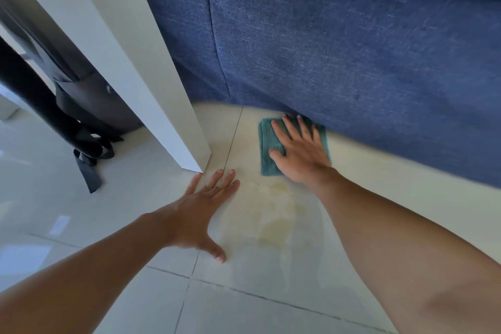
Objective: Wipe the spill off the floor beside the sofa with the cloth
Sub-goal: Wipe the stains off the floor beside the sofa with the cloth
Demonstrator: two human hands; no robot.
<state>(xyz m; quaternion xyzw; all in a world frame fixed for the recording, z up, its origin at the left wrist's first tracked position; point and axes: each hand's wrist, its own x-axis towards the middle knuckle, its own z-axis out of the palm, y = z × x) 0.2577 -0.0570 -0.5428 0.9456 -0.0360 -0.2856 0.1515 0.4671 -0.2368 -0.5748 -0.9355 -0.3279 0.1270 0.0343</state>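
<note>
A folded teal cloth (267, 145) lies flat on the pale tiled floor, right against the base of the blue sofa (339, 43). My right hand (301, 153) presses down on it with fingers spread, covering most of its right part. A yellowish wet spill (279, 214) spreads over the tile nearer to me, between my two arms, apart from the cloth. My left hand (202, 211) rests flat on the floor just left of the spill, fingers apart and holding nothing.
A white furniture leg (173, 130) stands on the floor just beyond my left fingertips. Behind it at the left lie a dark bag with straps (89, 141) and a black tube. Grey grout lines (233, 141) cross the floor tiles.
</note>
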